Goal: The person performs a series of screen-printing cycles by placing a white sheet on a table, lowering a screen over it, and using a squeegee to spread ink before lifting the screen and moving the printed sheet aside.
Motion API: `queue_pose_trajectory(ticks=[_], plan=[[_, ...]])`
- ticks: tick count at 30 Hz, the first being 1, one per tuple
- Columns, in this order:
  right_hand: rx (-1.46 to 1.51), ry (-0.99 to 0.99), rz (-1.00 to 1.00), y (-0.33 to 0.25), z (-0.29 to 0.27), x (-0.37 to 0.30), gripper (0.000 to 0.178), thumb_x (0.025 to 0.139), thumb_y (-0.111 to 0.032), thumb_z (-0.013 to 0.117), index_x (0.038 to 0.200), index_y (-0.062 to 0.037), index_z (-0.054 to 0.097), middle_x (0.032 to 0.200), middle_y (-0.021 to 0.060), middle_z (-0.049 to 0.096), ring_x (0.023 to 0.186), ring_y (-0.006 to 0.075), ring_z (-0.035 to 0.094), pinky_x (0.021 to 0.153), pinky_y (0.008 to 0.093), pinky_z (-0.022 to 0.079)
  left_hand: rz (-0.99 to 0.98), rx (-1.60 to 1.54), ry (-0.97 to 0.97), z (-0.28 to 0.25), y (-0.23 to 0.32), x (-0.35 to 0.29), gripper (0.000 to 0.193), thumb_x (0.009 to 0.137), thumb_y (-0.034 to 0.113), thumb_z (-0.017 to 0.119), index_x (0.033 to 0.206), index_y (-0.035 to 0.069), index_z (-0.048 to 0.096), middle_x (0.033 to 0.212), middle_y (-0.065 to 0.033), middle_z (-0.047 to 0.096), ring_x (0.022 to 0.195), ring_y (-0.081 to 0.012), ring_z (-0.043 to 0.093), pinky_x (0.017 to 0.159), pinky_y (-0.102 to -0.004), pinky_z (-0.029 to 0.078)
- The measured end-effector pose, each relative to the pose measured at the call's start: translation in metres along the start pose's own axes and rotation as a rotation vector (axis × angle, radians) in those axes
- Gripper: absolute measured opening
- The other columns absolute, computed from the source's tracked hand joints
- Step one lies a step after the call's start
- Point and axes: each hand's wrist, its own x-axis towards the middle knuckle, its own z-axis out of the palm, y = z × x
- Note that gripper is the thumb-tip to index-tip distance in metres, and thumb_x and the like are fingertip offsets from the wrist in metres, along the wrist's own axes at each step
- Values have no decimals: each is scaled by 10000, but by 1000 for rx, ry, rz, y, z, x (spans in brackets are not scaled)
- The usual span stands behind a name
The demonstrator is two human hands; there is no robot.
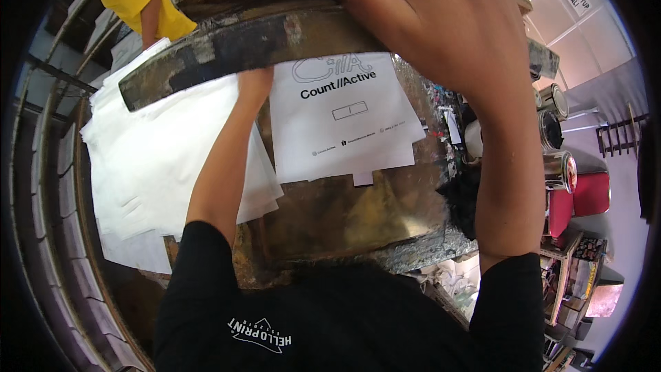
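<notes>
Right hand (pixel 444 21) clasps frame (pixel 231 52) (likely stiff, hefty: best held by its edge); left hand (pixel 258 78), near printed sheet (pixel 344 127), grip untellable.

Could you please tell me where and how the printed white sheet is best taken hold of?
The printed white sheet is probably best pinched at its near edge, coming from the person's side: it lies flat on the dark board with that edge exposed, while the worn frame hides its far end.
</notes>
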Motion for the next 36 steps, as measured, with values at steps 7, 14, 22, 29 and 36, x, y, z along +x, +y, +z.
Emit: queue_pose_trajectory(ticks=[7, 14, 22, 29, 36], plan=[[-44, -43, -27, 0, 3, -8, 469, 968, -437, 698, 1140, -1, 718, 997, 202, 730, 951, 448, 687, 848, 524, 525, -616, -250, 131, -190, -28, -108, 315, 1064, 259, 703, 994, -36, 787, 727, -103, 719, 641, -166, 638, 651, -337, 520], [-65, 35, -58, 22, 32, -40, 518, 971, -391, 702, 1322, -11, 725, 1138, 246, 749, 1064, 449, 708, 946, 501, 545, -939, 151, 248, -308, -138, -184, 377, 1037, 319, 725, 1082, -53, 777, 791, -147, 741, 696, -241, 689, 673, -370, 536], [-63, 100, -120, 13, 29, -41, 451, 968, -445, 698, 1113, -19, 736, 926, 202, 731, 913, 431, 713, 833, 525, 556, 65, 105, -326, -258, 57, -210, 949, 808, 655, 869, 1504, 63, 610, 1502, -201, 587, 1472, -406, 483, 1272, -653, 254], [-15, 0, -106, 15, 24, -35, 438, 960, -425, 718, 1054, 1, 694, 888, 206, 690, 906, 437, 698, 805, 526, 537, 32, -15, -662, -187, 143, -188, 1243, 785, 901, 678, 1685, 93, 387, 1774, -257, 241, 1640, -520, 158, 1298, -721, 37], [-64, -129, 15, -2, 3, -25, 599, 1052, -565, 594, 809, -21, 655, 750, 116, 671, 742, 248, 672, 752, 427, 577, 266, -194, -667, -107, 237, -146, 1268, 756, 939, 652, 1648, 63, 437, 1740, -267, 302, 1610, -540, 218, 1278, -755, 70]])
